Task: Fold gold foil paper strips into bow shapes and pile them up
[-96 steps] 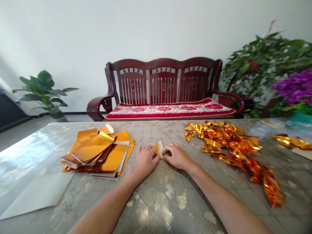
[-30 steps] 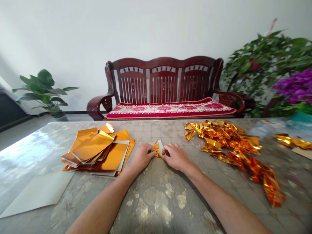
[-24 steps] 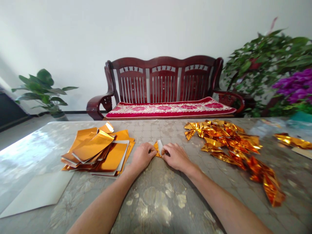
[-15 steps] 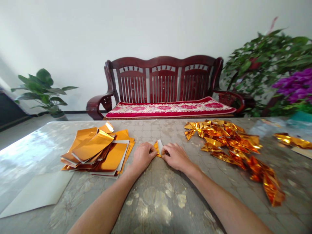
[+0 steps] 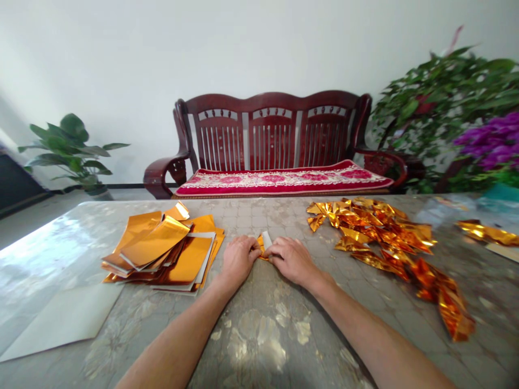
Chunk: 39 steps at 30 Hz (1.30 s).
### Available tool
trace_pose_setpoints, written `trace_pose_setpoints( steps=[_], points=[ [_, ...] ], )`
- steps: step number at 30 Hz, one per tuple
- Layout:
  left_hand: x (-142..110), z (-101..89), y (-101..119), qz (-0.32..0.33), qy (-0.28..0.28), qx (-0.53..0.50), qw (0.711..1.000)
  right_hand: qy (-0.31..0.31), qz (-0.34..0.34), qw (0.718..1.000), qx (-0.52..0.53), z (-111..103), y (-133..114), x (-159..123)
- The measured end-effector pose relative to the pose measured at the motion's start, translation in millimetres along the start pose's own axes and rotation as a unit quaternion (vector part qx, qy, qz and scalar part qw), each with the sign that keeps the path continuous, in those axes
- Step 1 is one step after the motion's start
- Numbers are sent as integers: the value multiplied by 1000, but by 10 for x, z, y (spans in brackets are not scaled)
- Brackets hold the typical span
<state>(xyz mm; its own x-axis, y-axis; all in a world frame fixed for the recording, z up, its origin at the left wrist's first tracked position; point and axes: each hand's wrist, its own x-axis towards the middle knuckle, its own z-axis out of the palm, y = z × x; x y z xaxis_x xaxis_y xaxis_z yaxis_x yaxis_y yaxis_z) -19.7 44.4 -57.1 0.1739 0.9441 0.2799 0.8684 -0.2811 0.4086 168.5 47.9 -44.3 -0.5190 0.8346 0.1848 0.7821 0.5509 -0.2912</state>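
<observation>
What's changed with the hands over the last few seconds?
The right hand has slid left and flattened over the small gold foil piece, closing on the left hand; both still hold it, with less of it showing. The foil stack and crumpled foil pile stayed put.

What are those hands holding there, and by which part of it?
A small folded piece of gold foil: the left hand and right hand press it from either side, at its lower part.

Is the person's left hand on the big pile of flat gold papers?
No, the left hand touches the small folded gold piece, and the pile of flat gold papers lies apart, further left.
</observation>
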Motion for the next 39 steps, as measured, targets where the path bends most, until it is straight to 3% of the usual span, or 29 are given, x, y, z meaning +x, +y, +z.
trace_pose_setpoints(
  steps=[13,27,30,34,39],
  points=[
    [11,-1,1,24,-14,40,999,-42,-103,988,-105,-146,-109,-41],
    [8,10,-39,55,-20,45,997,-23,-164,982,-88,-77,88,-56],
    [-5,13,-18,56,-13,63,996,10,-118,990,-82,-43,148,-67],
    [-79,-15,85,29,-14,117,993,86,15,996,-30,-14,217,-68],
    [-162,-9,214,1,-34,161,986,78,64,995,-14,-18,130,-34]
  ],
)
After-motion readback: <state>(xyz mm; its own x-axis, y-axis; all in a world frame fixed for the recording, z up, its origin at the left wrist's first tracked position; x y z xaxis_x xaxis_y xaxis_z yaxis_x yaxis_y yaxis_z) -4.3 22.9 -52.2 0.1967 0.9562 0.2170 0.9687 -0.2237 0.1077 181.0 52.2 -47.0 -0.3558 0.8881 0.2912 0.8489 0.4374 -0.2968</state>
